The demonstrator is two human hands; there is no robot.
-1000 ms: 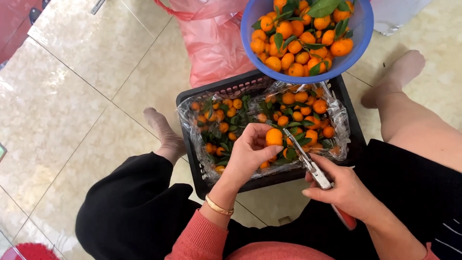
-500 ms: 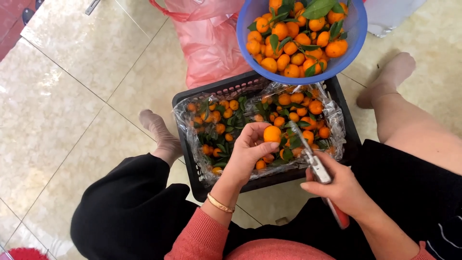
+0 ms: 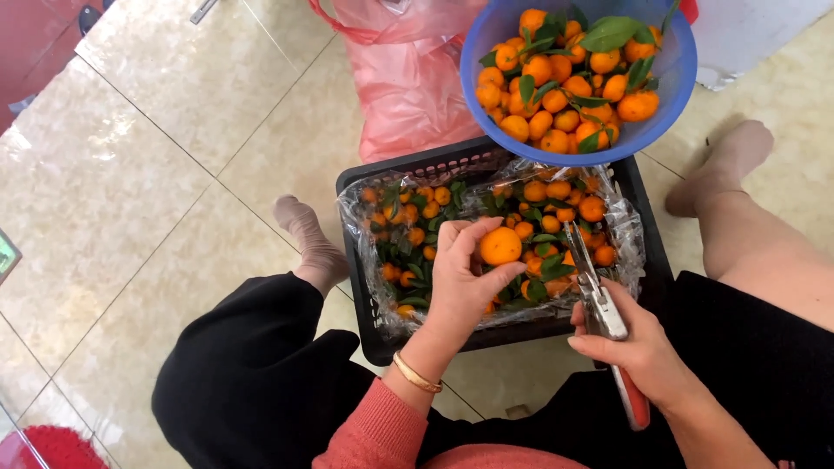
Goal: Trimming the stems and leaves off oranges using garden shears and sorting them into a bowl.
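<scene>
The small orange mandarin (image 3: 501, 246) sits pinched between the thumb and curled fingers of the left hand (image 3: 465, 278), held just above the middle of the black crate (image 3: 365, 260), which is lined with clear plastic (image 3: 356, 204) and holds loose mandarins with green leaves. At about three o'clock from the fruit, the right hand (image 3: 638, 352) is wrapped around the red-handled pruning shears (image 3: 599, 300), fingers closed on the handles, with the blades pointing toward twelve o'clock and lying close to the fruit; whether the blades are parted I cannot tell. The likely trouble is a slip: the blades are near the left fingertips, so a cut made at a poor angle could nick a finger or gouge the peel, and a loose pinch could let the fruit drop back among the others. At one o'clock a blue bowl (image 3: 669, 82) heaped with mandarins overhangs the crate's far edge and could spill if knocked. A pink plastic bag (image 3: 408, 78) lies at eleven o'clock beyond the crate. The surface is a glossy floor (image 3: 156, 174) of pale beige tiles, with the person's socked feet either side of the crate and something red at the lower left corner.
</scene>
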